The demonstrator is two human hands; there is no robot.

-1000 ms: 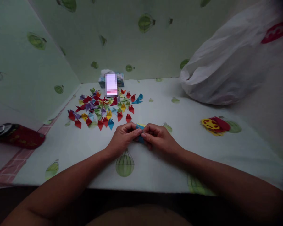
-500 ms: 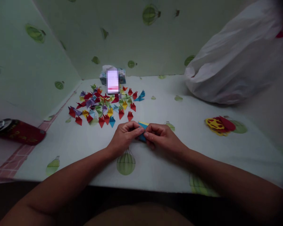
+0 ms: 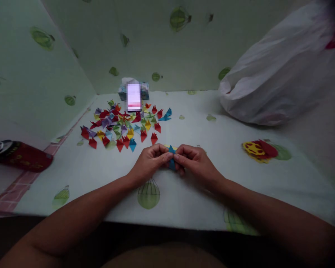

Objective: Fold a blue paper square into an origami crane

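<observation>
Between my two hands is a small piece of blue folded paper [image 3: 171, 163], with a pointed tip sticking up. My left hand [image 3: 153, 159] pinches its left side between thumb and fingers. From the right, my right hand [image 3: 192, 160] grips the other side, thumb close to the left thumb. A strip of yellow [image 3: 171, 146] shows just behind the blue tip; I cannot tell whether it belongs to the same sheet. Beyond my left hand lie several small folded paper cranes [image 3: 123, 124] in red, yellow, blue, green and purple.
A lit phone [image 3: 133, 96] leans on a tissue box [image 3: 145, 90] behind the cranes. A red can [image 3: 22, 155] lies at the left. On the right are a white plastic bag [image 3: 268, 82] and yellow and red cut-out pieces [image 3: 258, 150]. The table cloth [image 3: 184, 208] has balloon prints.
The blue paper has changed shape in my fingers: a narrow pointed tip now stands up where a flatter blue face showed. Both hands stay in nearly the same place.
</observation>
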